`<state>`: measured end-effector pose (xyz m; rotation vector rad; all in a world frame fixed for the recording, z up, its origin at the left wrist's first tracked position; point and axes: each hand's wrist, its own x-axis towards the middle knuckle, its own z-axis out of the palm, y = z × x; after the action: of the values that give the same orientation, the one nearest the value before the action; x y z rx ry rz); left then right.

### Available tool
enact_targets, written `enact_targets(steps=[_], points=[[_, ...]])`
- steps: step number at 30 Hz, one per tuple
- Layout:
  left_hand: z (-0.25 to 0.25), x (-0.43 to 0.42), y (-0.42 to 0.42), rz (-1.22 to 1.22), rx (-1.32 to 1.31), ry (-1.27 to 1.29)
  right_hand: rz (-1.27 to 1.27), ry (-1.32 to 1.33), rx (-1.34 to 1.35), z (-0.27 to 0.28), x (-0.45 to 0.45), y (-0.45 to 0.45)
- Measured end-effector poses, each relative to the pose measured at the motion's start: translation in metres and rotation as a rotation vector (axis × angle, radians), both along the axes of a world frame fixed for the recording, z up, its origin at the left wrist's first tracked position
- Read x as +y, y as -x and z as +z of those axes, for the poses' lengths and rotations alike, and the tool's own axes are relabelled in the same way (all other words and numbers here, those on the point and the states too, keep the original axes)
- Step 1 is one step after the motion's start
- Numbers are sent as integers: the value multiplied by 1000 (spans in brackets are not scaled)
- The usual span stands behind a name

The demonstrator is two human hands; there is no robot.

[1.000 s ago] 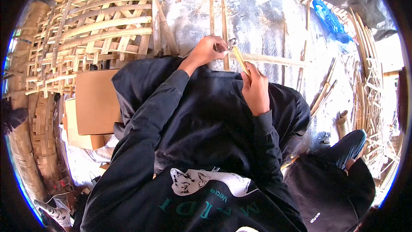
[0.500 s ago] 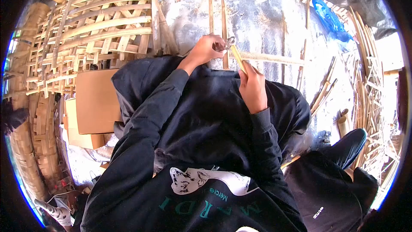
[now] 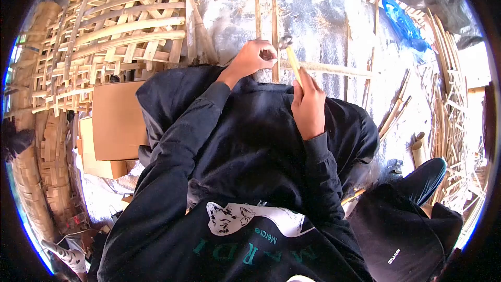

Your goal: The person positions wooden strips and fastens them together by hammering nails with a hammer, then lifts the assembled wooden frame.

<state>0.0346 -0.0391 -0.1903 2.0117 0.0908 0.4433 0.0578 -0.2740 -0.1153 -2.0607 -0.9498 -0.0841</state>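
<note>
"Where could a hand slip through?"

"Beyond the hammer (image 3: 294, 62), over the silver sheet (image 3: 318, 31). There's open room there, though a pale crosspiece (image 3: 334, 68) runs across it."

"And between the two hands?"

"Tight. The hammer slants up from the right hand (image 3: 309, 103), its head just beside the left hand (image 3: 254, 60)."

"What about the left side?"

"Woven bamboo (image 3: 130, 26) blocks it, and a cardboard box (image 3: 119, 122) crowds the left leg."

"Near right, then?"

"Loose sticks (image 3: 395, 115) lie past the right knee, and a person (image 3: 404, 235) fills the corner."
</note>
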Motion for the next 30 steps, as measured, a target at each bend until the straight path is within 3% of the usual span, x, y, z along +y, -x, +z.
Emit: enact_targets(steps=[3,4,9,11,14,20,24,30], points=[[10,-1,1,10,142,-53,74,84,24,-11,-5,-8],[2,2,-2,-26,28,-25,46,55,4,-9,-6,-5],[3,0,0,7,13,-37,-22,-15,-25,-5,-2,-2],[9,-1,2,31,156,-30,58,119,67,-11,-5,-7],[-1,3,0,-24,36,-27,-21,46,93,5,-4,3],[9,-1,0,19,117,-75,51,84,29,-14,-4,-7],[-4,-3,5,6,30,-10,-3,8,78,3,-4,4],[3,4,-3,14,43,-126,56,45,20,-6,-4,-2]])
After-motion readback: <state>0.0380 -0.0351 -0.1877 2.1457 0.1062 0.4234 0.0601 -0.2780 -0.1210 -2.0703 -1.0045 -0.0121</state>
